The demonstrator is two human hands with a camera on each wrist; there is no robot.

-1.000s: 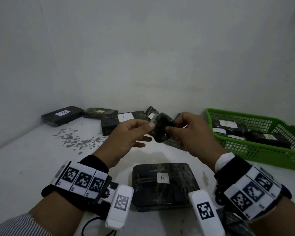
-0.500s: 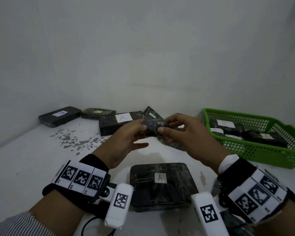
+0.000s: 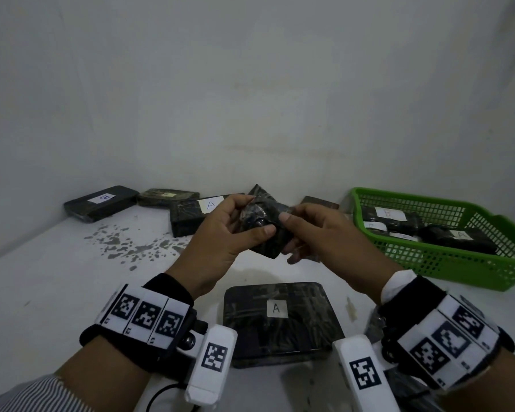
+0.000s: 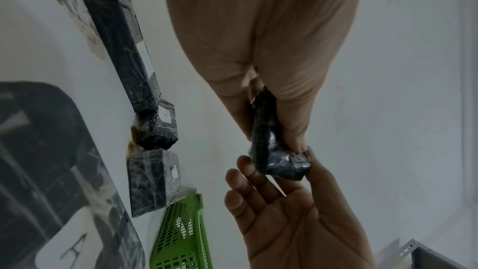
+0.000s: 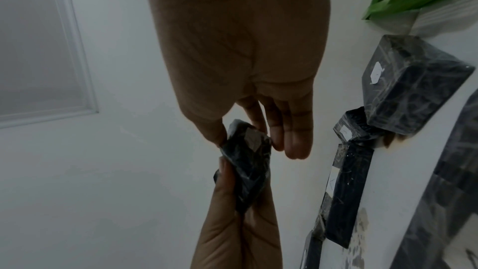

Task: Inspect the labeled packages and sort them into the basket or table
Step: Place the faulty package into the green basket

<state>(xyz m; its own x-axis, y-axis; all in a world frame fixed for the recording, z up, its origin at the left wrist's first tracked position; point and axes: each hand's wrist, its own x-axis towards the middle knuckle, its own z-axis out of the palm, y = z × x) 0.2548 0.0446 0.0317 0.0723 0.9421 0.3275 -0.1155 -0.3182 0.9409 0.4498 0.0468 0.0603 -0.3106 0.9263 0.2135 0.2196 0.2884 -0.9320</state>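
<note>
I hold a small wrapped package (image 3: pixel 262 226) between both hands, left hand (image 3: pixel 220 242) and right hand (image 3: pixel 324 236) pinching it above the counter (image 3: pixel 57 292). Several packages already lie in the green basket (image 3: pixel 458 263); others sit unsorted along the wall. Its label isn't visible to me yet.

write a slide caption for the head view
Both hands hold a small black wrapped package above the table, green basket alongside.

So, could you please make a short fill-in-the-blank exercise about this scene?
1. Both hands hold one small black ___ above the table.
2. The basket is ___ in colour.
3. The large package lying nearest the person bears the letter ___.
4. The basket stands on the person's ___ side.

Missing words: package; green; A; right
</note>
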